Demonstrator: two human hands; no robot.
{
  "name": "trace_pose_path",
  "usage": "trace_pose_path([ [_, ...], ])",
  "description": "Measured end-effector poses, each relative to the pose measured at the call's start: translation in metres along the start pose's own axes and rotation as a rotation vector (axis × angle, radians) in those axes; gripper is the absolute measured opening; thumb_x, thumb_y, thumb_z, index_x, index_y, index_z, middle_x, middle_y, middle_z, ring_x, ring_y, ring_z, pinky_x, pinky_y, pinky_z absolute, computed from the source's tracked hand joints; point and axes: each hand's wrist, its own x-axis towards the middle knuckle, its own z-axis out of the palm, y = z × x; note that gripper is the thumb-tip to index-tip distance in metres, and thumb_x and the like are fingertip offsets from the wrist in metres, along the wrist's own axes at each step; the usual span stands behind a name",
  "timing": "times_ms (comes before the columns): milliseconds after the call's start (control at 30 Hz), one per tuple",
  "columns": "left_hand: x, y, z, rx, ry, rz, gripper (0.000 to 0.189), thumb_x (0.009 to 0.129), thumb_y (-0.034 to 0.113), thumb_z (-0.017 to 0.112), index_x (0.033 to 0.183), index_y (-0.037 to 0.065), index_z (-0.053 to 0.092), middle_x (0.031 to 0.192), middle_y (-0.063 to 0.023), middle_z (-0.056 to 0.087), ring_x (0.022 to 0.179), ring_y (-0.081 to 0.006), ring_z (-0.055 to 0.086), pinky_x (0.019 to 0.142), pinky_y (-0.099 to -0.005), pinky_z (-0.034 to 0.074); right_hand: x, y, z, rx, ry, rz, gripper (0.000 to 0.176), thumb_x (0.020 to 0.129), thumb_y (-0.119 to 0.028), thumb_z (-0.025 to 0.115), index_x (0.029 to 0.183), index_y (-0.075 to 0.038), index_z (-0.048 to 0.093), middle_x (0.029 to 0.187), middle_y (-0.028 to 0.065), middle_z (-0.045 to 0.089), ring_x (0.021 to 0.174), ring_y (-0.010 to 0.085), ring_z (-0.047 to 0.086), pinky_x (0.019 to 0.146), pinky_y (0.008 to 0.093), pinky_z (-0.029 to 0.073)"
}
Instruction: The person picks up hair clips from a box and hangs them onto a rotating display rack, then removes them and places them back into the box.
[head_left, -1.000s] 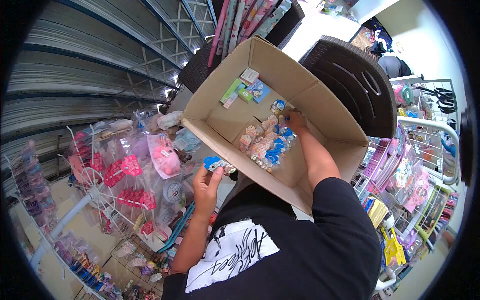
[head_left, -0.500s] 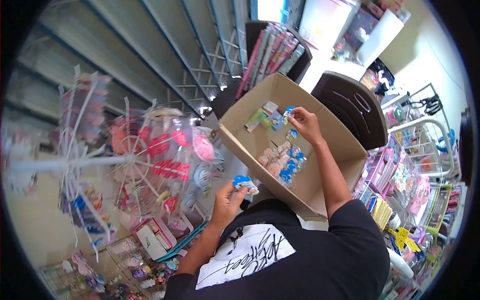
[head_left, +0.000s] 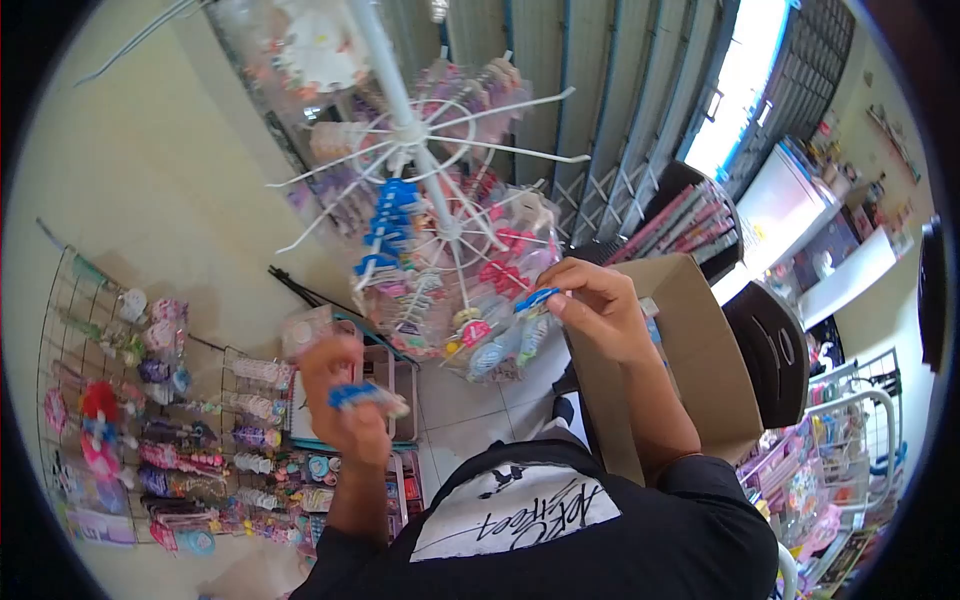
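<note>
My right hand (head_left: 605,310) pinches a small blue-topped packet (head_left: 537,298) in front of the display stand. My left hand (head_left: 345,400), smeared by motion, is closed on blue-topped packets (head_left: 362,396) at the lower left. Between and beyond my hands rises a white display stand (head_left: 408,132) with long hooks. On one hook hangs a row of similar blue-topped items (head_left: 390,225); pink-bowed packets (head_left: 505,275) hang lower on the stand. An open cardboard box (head_left: 715,370) stands beside my right forearm, its contents mostly hidden.
A wire grid (head_left: 60,300) with hanging accessories covers the left wall. Plastic bins (head_left: 403,400) sit beneath the stand. Brown chairs (head_left: 765,350) are behind the box, one with rolled paper (head_left: 680,225) on it. More goods fill a white rack (head_left: 850,415) at right.
The view has swung left from the box toward the display stand. My right hand has come out from over the box with its packet. My left hand has risen, still holding its packets.
</note>
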Motion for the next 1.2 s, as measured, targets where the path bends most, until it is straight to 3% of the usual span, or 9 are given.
trace_pose_path([
  [67,0.014,-0.014,-0.018,-0.003,0.040,-0.071,0.050,0.098,0.036,0.048,0.124,-0.006,0.055,0.135,-0.0183,0.053,0.116,-0.0262,0.052,0.097,-0.0392,0.041,0.008,-0.020,0.028,0.114,-0.048,0.039,0.014,0.090,-0.003,0.071,0.102,0.003,0.069,0.094,0.0052,0.069,0.087,0.0097,0.060,0.079,0.0262,0.047],
  [200,0.055,-0.030,-0.028,0.124,0.129,-0.118,0.052,0.098,0.035,0.047,0.132,-0.005,0.053,0.145,-0.0163,0.048,0.129,-0.0265,0.048,0.104,-0.0409,0.037,0.029,-0.030,0.078,0.051,-0.107,0.000,0.019,0.091,-0.005,0.071,0.107,0.002,0.066,0.096,0.0052,0.069,0.089,0.0072,0.061,0.078,0.0235,0.048],
  [267,0.067,-0.041,-0.030,-0.112,0.145,-0.287,0.053,0.099,0.032,0.047,0.139,-0.003,0.050,0.151,-0.0150,0.045,0.140,-0.0279,0.040,0.108,-0.0423,0.034,0.039,-0.030,0.098,0.092,-0.093,0.026,0.021,0.091,-0.005,0.071,0.110,0.002,0.065,0.096,0.0051,0.070,0.088,0.0069,0.061,0.078,0.0234,0.048],
  [367,0.071,-0.055,-0.035,-0.345,0.054,-0.381,0.045,0.099,0.023,0.046,0.135,-0.002,0.054,0.148,-0.0160,0.048,0.139,-0.0262,0.042,0.108,-0.0376,0.038,0.051,-0.027,0.114,0.092,-0.094,0.027,0.027,0.090,-0.006,0.071,0.115,0.001,0.061,0.095,0.0054,0.070,0.088,0.0063,0.062,0.078,0.0235,0.048],
  [500,0.067,-0.056,-0.031,-0.425,0.073,-0.416,0.041,0.099,0.020,0.048,0.132,-0.002,0.057,0.143,-0.0151,0.052,0.133,-0.0236,0.048,0.105,-0.0371,0.041,0.055,-0.027,0.120,0.083,-0.050,-0.015,0.026,0.090,-0.005,0.071,0.113,0.001,0.061,0.091,0.0060,0.070,0.088,0.0072,0.063,0.079,0.0236,0.048],
  [600,0.061,-0.057,-0.030,-0.370,0.032,-0.402,0.042,0.100,0.029,0.048,0.130,0.001,0.058,0.142,-0.0176,0.052,0.135,-0.0298,0.046,0.103,-0.0425,0.042,0.053,-0.022,0.117,0.009,-0.036,-0.048,0.025,0.090,-0.005,0.071,0.112,0.001,0.061,0.089,0.0064,0.070,0.085,0.0081,0.064,0.078,0.0238,0.049],
  [933,0.052,-0.048,-0.024,-0.428,-0.016,-0.426,0.034,0.100,0.025,0.047,0.120,0.001,0.062,0.135,-0.0178,0.057,0.128,-0.0245,0.051,0.100,-0.0392,0.045,0.039,-0.021,0.097,-0.130,0.115,-0.107,0.024,0.087,-0.002,0.072,0.109,0.001,0.062,0.079,0.0045,0.069,0.073,0.0062,0.061,0.067,0.0233,0.047],
  [1200,0.049,-0.045,-0.018,-0.412,-0.020,-0.418,0.033,0.099,0.024,0.049,0.116,-0.001,0.063,0.130,-0.0168,0.059,0.106,-0.0165,0.058,0.096,-0.0339,0.047,0.059,-0.005,0.087,-0.225,0.208,-0.137,0.025,0.085,-0.003,0.073,0.107,0.001,0.063,0.078,0.0050,0.069,0.071,0.0069,0.061,0.066,0.0245,0.048],
])
